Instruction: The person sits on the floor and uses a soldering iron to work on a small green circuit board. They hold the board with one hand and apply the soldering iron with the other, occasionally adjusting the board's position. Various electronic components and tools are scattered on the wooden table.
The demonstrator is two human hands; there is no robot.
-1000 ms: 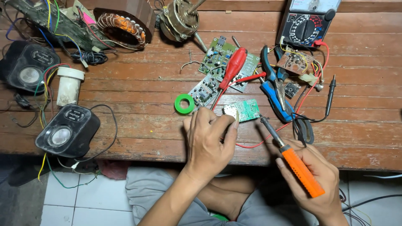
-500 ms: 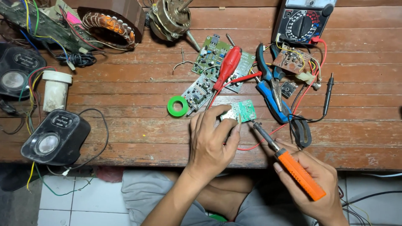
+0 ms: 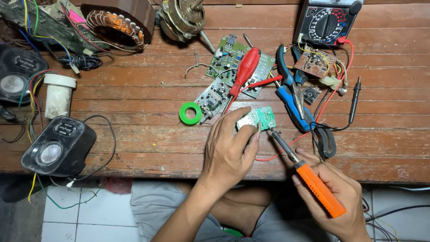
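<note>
Left hand (image 3: pixel 230 150) pinches green circuit board (image 3: pixel 259 117) (near table edge); right hand (image 3: pixel 333 197) grips soldering iron (image 3: pixel 309 177).

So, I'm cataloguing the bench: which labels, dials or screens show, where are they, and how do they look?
Multimeter: top right, black case, round dial with red and white markings.
Near speaker: lower left, black, small pale label above its cone.
Far speaker: left edge, black, faint label.
No lit screens or packages show.

electronics repair workshop | wooden bench (image 3: pixel 134 98) | multimeter (image 3: pixel 329 20) | circuit boards (image 3: pixel 226 58)
</note>
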